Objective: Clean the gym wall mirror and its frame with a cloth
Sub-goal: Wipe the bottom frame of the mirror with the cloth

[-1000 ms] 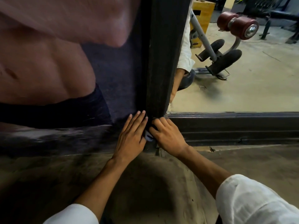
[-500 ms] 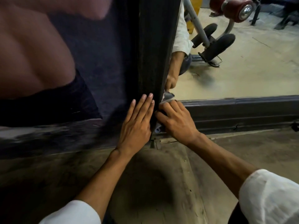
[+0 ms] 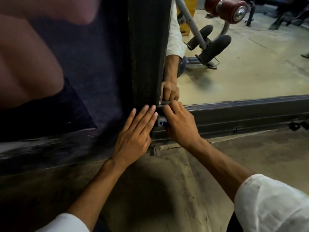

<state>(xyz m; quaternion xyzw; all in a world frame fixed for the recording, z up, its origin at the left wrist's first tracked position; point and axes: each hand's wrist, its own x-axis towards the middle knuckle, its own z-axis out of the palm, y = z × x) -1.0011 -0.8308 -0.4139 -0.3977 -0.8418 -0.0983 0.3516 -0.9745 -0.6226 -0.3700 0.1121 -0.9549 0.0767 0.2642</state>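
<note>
At the lower corner of the frame (image 3: 147, 56) — left hand (image 3: 133, 131), right hand (image 3: 180, 124), one cloth (image 3: 161, 122) between them.
Left hand flat, four fingers straight and close together, pressed on the frame's upright foot, holding nothing. Right hand at its 3 o'clock, fingers curled over the white cloth, mostly hidden, pushed against the corner where upright meets bottom rail (image 3: 250, 113). At 1 o'clock of the hands, the mirror (image 3: 242, 72) — two red roller pads (image 3: 230, 9) reflected.
</note>
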